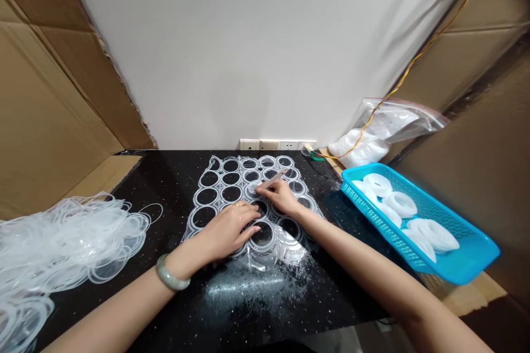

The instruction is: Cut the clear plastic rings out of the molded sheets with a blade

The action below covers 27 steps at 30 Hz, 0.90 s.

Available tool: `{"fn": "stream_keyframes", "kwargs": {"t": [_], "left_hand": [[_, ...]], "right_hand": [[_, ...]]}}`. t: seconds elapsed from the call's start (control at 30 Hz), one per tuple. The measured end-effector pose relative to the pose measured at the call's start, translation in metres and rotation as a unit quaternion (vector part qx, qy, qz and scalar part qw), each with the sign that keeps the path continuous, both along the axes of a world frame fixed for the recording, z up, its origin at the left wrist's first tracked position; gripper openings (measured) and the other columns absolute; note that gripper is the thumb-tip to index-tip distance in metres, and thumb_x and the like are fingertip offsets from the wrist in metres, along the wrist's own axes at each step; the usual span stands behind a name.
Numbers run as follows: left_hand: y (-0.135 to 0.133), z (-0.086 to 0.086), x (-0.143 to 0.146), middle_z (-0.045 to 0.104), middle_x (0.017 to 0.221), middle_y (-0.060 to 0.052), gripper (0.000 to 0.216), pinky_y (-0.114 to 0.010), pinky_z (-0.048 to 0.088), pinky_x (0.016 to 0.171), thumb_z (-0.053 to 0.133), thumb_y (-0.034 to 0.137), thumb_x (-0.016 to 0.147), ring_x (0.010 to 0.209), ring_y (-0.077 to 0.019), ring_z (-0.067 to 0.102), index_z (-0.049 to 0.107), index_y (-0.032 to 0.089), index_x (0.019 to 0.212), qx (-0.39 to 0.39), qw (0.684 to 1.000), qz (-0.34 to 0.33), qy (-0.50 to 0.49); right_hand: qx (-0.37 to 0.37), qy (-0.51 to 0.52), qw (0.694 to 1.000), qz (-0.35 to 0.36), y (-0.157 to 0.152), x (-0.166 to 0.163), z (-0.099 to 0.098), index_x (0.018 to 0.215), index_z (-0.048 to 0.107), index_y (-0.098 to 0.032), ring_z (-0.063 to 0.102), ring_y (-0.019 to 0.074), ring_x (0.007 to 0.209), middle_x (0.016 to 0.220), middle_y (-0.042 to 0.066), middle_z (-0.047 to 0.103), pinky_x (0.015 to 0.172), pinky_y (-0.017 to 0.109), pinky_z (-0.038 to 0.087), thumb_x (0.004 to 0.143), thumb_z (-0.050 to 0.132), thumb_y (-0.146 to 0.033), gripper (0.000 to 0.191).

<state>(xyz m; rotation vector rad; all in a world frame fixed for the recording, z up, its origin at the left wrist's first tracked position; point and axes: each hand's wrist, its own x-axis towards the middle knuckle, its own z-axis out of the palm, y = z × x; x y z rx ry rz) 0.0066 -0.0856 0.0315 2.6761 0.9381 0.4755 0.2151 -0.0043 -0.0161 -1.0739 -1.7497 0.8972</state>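
Observation:
A clear plastic sheet (214, 204) with rows of large round holes, each edged by a whitish ring, lies flat on the black speckled tabletop. My left hand (234, 228) rests on its middle, fingers spread and pressing down, with nothing held. Just to the right, my right hand (281, 197) is closed around a slim, pale, pen-shaped tool (273, 178). The tool slants over the sheet, its upper end pointing to the far right. Its working tip is hidden by the fingers, near one of the rings.
Loose translucent rings (78, 242) are heaped at the left. A blue basket (467, 267) with bundles of white rings stands at the right, before a zip bag (368, 138). Fine white scraps (265, 292) lie in front. Sockets (269, 144) and a yellow-brown wire (393, 91) are behind.

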Motion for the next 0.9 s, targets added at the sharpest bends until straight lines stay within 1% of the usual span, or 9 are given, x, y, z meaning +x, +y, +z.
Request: {"fn": "stream_keyframes", "kwargs": {"t": [0.07,0.13,0.33,0.47,0.57,0.67,0.77,0.83,0.9], "left_hand": [[0.01,-0.007,0.001,0.06,0.133,-0.013,0.036,-0.046,0.043,0.108,0.052,0.034,0.097,0.128,-0.0273,0.052,0.06,0.015,0.127,0.013,1.0,0.012,0.013],[0.015,-0.015,0.0,0.057,0.136,-0.014,0.039,-0.047,0.042,0.109,0.052,0.034,0.097,0.13,-0.0281,0.05,0.058,0.015,0.13,0.018,0.999,0.02,0.032],[0.014,-0.026,-0.001,0.053,0.141,-0.013,0.041,-0.048,0.04,0.111,0.054,0.031,0.096,0.132,-0.0273,0.048,0.055,0.015,0.133,0.024,0.998,0.027,0.045],[0.013,-0.025,0.0,0.052,0.143,-0.012,0.041,-0.048,0.04,0.111,0.053,0.031,0.096,0.134,-0.0272,0.046,0.055,0.016,0.134,0.013,0.999,0.031,0.043],[0.014,-0.024,0.0,0.053,0.142,-0.013,0.04,-0.048,0.041,0.11,0.053,0.032,0.096,0.132,-0.0281,0.048,0.056,0.016,0.133,0.002,0.999,0.032,0.035],[0.015,-0.023,-0.001,0.056,0.138,-0.013,0.038,-0.048,0.042,0.109,0.054,0.032,0.095,0.129,-0.0285,0.051,0.06,0.016,0.129,-0.006,0.999,0.029,0.014],[0.016,-0.021,-0.002,0.06,0.133,-0.013,0.037,-0.045,0.043,0.109,0.056,0.032,0.094,0.126,-0.0274,0.053,0.061,0.017,0.127,-0.011,1.0,0.02,-0.008],[0.015,-0.02,-0.004,0.06,0.132,-0.012,0.036,-0.045,0.044,0.108,0.057,0.032,0.093,0.126,-0.0271,0.053,0.061,0.018,0.127,-0.017,1.0,0.02,-0.008],[0.014,-0.019,-0.005,0.058,0.135,-0.012,0.037,-0.046,0.043,0.109,0.058,0.033,0.093,0.128,-0.0276,0.051,0.061,0.019,0.127,-0.024,0.999,0.025,0.0]], "right_hand": [[-0.041,0.038,0.998,0.009,-0.002,-0.002,-0.005,0.082,0.076,-0.015,0.071,0.0253,0.085,0.089,0.01,0.076,0.08,0.036,0.055,0.077,0.071,-0.041,0.027],[-0.053,0.056,0.997,0.019,-0.002,-0.002,-0.007,0.081,0.076,-0.014,0.071,0.0253,0.086,0.089,0.01,0.076,0.081,0.036,0.054,0.076,0.072,-0.043,0.03],[-0.036,0.053,0.998,0.023,-0.001,-0.003,-0.009,0.079,0.075,-0.015,0.07,0.0237,0.084,0.088,0.009,0.075,0.08,0.035,0.053,0.077,0.072,-0.039,0.025],[0.031,0.018,0.999,0.019,-0.004,-0.003,-0.007,0.078,0.074,-0.015,0.069,0.0218,0.084,0.087,0.008,0.074,0.081,0.034,0.052,0.082,0.07,-0.033,0.019],[0.12,-0.051,0.991,0.037,-0.009,-0.003,-0.001,0.079,0.073,-0.016,0.067,0.0196,0.085,0.088,0.007,0.074,0.084,0.034,0.049,0.087,0.066,-0.027,0.016],[0.222,-0.166,0.959,0.061,-0.013,-0.003,0.003,0.085,0.073,-0.017,0.064,0.0184,0.085,0.091,0.007,0.074,0.084,0.034,0.046,0.093,0.059,-0.022,0.017],[0.28,-0.306,0.907,0.072,-0.007,-0.003,0.006,0.095,0.073,-0.017,0.061,0.0208,0.085,0.094,0.01,0.073,0.079,0.034,0.045,0.091,0.061,-0.019,0.014],[0.289,-0.342,0.893,0.044,0.007,-0.003,0.009,0.098,0.073,-0.017,0.06,0.0221,0.087,0.095,0.011,0.072,0.08,0.035,0.045,0.089,0.062,-0.017,0.015],[0.279,-0.308,0.909,-0.032,0.027,-0.002,0.015,0.097,0.074,-0.018,0.062,0.0219,0.088,0.096,0.01,0.072,0.08,0.033,0.045,0.091,0.058,-0.016,0.018]]}}
